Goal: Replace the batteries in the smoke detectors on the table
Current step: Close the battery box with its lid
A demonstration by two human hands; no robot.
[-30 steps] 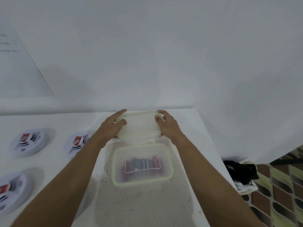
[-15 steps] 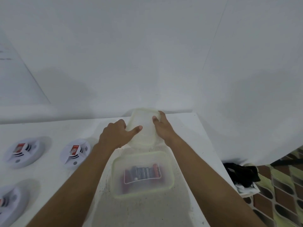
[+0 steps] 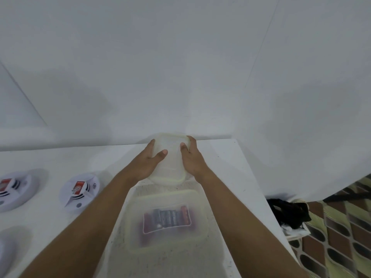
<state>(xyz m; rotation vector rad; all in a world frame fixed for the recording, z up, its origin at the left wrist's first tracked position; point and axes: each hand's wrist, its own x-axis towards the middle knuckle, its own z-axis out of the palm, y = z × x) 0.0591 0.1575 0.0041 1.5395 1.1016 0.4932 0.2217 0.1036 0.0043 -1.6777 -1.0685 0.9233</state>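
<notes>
A translucent plastic lid (image 3: 170, 159) lies at the far edge of the white table (image 3: 230, 167), turned with its long side pointing away from me. My left hand (image 3: 148, 163) holds its left edge, thumb on top. My right hand (image 3: 191, 157) holds its right edge, thumb on top too. Just nearer to me stands the open translucent box (image 3: 166, 219) with several red and dark batteries (image 3: 167, 218) inside. White round smoke detectors lie at the left: one (image 3: 80, 190) with a red battery showing, another (image 3: 14, 189) farther left, a third (image 3: 6, 251) at the frame edge.
The box stands on a clear plastic sheet (image 3: 160, 261). A white wall rises right behind the table. The table's right edge drops to a patterned floor (image 3: 341, 227), where a black item (image 3: 289, 212) lies on a white stand.
The lid has been turned a quarter turn, from lying crosswise to pointing away from me, and sits a little farther back. Both hands stayed on its sides.
</notes>
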